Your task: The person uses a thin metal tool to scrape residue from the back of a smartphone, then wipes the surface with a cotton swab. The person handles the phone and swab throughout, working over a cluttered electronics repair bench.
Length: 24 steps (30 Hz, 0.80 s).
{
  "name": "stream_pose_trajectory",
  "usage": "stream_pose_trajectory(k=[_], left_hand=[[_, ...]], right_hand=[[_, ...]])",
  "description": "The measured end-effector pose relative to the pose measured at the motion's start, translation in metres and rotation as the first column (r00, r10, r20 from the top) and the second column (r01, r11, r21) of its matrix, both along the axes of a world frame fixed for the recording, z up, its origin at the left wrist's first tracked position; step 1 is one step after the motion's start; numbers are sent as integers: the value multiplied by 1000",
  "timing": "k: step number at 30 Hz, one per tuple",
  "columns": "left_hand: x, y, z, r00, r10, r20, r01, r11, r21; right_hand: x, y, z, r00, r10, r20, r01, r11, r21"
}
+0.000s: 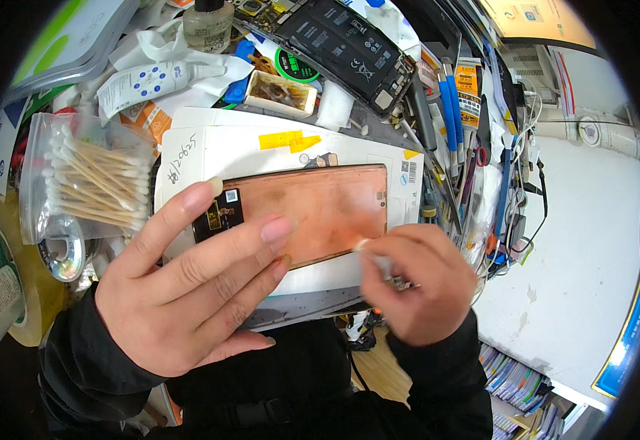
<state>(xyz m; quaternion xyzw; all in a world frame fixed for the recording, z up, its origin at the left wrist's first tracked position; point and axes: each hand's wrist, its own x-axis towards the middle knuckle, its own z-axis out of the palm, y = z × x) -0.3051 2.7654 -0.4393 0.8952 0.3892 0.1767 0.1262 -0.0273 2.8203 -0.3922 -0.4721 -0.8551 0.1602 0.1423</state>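
A phone display panel (320, 203) lies with its copper-coloured back up on white card sheets (232, 140). At its left end is a black strip with a flex circuit (225, 214). My left hand (188, 291) is spread over the panel's left part, fingers apart and fingertips at its surface and edges. Close to the panel's lower right edge, my right hand (421, 280) pinches a small white wad (362, 245), blurred and mostly hidden by the fingers. Its tip meets the panel's lower right area. Smudges and a paler patch mark the copper surface.
An opened phone with its battery (347, 49) lies behind the card. Cotton swabs in a plastic bag (94, 181) and a roll of clear tape (28, 297) crowd the left. A glass bottle (208, 27) stands at the back; blue-handled tools (452, 110) lie to the right.
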Motion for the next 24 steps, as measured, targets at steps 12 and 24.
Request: stream_pose_trajectory(k=[12, 24], left_hand=[[1, -3, 1, 993, -1, -116, 8, 998, 58], [0, -2, 2, 985, -20, -174, 38, 994, 103]], right_hand=[[9, 5, 3, 998, -60, 23, 61, 998, -27], [35, 9, -3, 994, -75, -81, 85, 988, 129]])
